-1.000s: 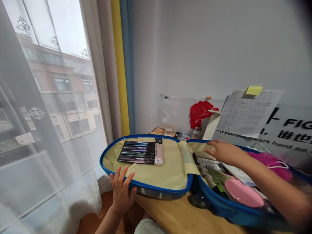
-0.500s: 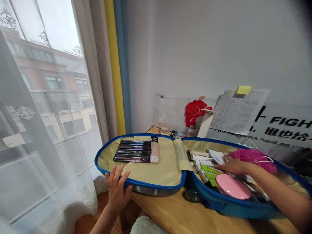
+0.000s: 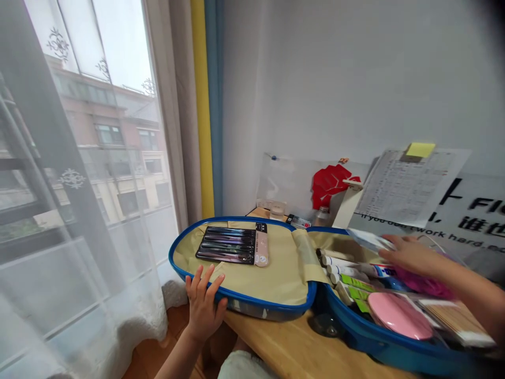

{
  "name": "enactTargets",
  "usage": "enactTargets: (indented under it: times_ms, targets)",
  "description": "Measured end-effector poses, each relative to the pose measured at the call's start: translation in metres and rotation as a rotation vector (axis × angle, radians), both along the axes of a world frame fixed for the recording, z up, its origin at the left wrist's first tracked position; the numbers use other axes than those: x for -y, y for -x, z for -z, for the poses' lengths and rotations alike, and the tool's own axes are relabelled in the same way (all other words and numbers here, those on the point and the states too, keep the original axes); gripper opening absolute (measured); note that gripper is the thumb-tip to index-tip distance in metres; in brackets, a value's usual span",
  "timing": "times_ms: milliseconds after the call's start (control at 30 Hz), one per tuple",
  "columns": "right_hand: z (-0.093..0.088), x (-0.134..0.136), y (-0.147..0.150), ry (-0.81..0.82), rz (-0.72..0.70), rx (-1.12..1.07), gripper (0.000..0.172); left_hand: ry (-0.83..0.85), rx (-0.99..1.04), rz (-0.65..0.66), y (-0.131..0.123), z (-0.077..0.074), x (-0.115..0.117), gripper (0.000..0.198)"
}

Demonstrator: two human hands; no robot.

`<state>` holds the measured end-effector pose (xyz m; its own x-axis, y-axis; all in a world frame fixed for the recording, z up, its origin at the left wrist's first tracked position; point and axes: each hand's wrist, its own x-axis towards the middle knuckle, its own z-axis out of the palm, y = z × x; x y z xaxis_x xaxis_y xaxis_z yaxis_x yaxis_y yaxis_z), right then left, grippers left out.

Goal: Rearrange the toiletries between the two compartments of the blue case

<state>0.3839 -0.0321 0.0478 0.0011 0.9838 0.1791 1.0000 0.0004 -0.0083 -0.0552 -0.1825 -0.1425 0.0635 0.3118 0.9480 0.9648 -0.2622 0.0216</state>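
Observation:
An open blue-rimmed case point(image 3: 272, 306) with beige lining lies spread on the wooden table. My left hand point(image 3: 205, 305) grips the near left rim of its lid half, fingertips over the edge and thumb against the outer side. In that half lies a pack of several dark, shiny-handled tools point(image 3: 229, 245) on a card. My right hand point(image 3: 410, 255) is closed on one end of a flat white packet point(image 3: 369, 239), held above the filled half. Beneath it are white tubes point(image 3: 343, 262), green packets point(image 3: 357, 287), a pink oval case point(image 3: 400, 316) and a bag of wooden sticks point(image 3: 453, 318).
Magenta mesh material point(image 3: 424, 284) sits under my right hand. Behind the case stand a clear bottle point(image 3: 322, 216) and a small jar point(image 3: 277, 211). A paper sheet point(image 3: 410, 187) hangs by the wall. Sheer curtains point(image 3: 79, 210) cover the window at left.
My right hand has lifted the white packet up out of the filled half. My left hand has stayed on the lid's rim. The view has turned slightly left.

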Motion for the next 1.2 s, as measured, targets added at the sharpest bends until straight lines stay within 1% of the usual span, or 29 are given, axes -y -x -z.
enactTargets:
  times_ms: [67, 100, 167, 233, 300, 367, 467, 567, 633, 733, 900, 1067, 1200]
  targets:
    - [-0.014, 0.006, 0.023, 0.054, -0.145, -0.072, 0.044, -0.002, 0.004, 0.001, 0.000, 0.002, -0.001, 0.043]
    - [-0.019, 0.011, 0.040, 0.083, -0.249, -0.111, 0.050, -0.004, 0.007, 0.003, 0.000, 0.002, -0.001, 0.043]
    - [-0.025, 0.020, 0.081, 0.165, -0.484, -0.192, 0.057, -0.007, 0.010, 0.004, 0.000, 0.003, -0.001, 0.043]
    - [-0.025, 0.029, 0.128, 0.293, -0.690, -0.267, 0.055, -0.007, 0.012, -0.003, 0.000, 0.003, -0.001, 0.044]
    - [-0.018, 0.037, 0.175, 0.431, -0.849, -0.338, 0.050, -0.007, 0.006, -0.014, 0.000, 0.003, -0.001, 0.047]
    - [-0.007, 0.042, 0.218, 0.594, -0.962, -0.394, 0.044, -0.012, -0.004, -0.020, -0.001, 0.002, -0.001, 0.052]
    - [0.015, 0.044, 0.268, 0.741, -1.050, -0.456, 0.040, -0.021, -0.009, -0.026, -0.002, 0.002, -0.001, 0.057]
    - [0.036, 0.040, 0.301, 0.800, -1.103, -0.465, 0.039, -0.025, 0.000, -0.030, -0.003, 0.002, -0.001, 0.058]
    - [0.047, 0.035, 0.314, 0.812, -1.133, -0.441, 0.039, -0.025, 0.006, -0.031, -0.003, 0.003, -0.001, 0.057]
    - [0.061, 0.028, 0.324, 0.803, -1.175, -0.367, 0.040, -0.027, 0.006, -0.042, -0.003, 0.005, -0.002, 0.056]
    - [0.077, 0.021, 0.330, 0.688, -1.208, -0.252, 0.047, -0.021, 0.002, -0.046, -0.003, 0.007, -0.003, 0.057]
    - [0.084, 0.026, 0.329, 0.605, -1.216, -0.192, 0.053, -0.025, 0.004, -0.035, -0.004, 0.005, -0.002, 0.056]
    - [0.080, 0.030, 0.327, 0.581, -1.226, -0.183, 0.054, -0.027, -0.015, -0.035, -0.004, 0.002, -0.001, 0.057]
